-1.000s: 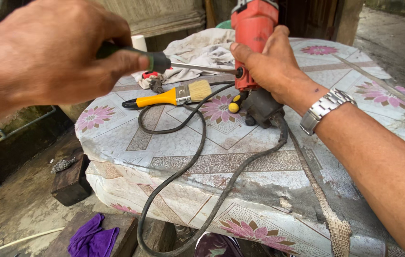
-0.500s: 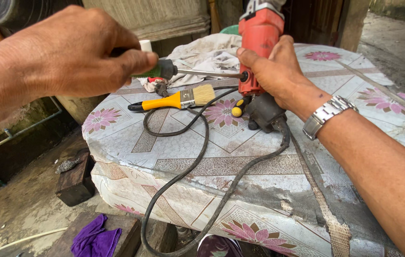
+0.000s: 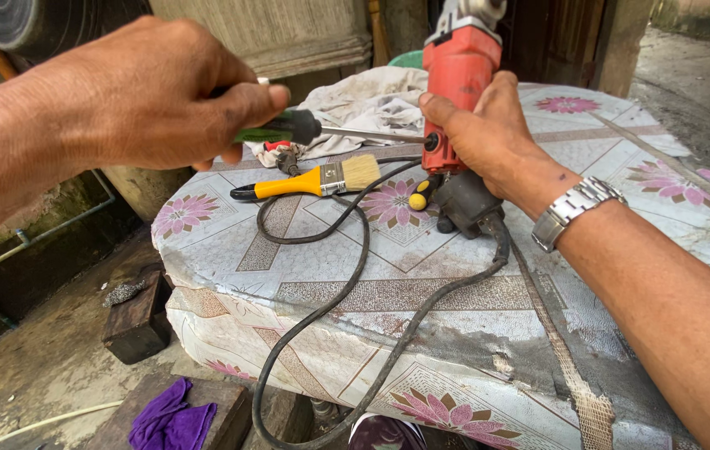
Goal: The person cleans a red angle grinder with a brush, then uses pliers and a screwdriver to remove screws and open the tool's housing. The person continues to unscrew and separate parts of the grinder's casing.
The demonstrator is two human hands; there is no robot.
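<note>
The left hand (image 3: 134, 96) has its fingers wrapped around a green-handled screwdriver (image 3: 288, 127), its shaft touching the red power tool (image 3: 457, 79). The right hand (image 3: 488, 133) has its fingers pressed around that tool, upright on the patterned surface (image 3: 305, 275).

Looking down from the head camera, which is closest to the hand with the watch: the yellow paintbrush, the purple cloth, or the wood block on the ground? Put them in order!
From the right hand, which holds the red power tool:
1. Yellow paintbrush, on the table beside the tool.
2. Wood block, on the ground beside the table.
3. Purple cloth, at the bottom edge of the view.
</note>
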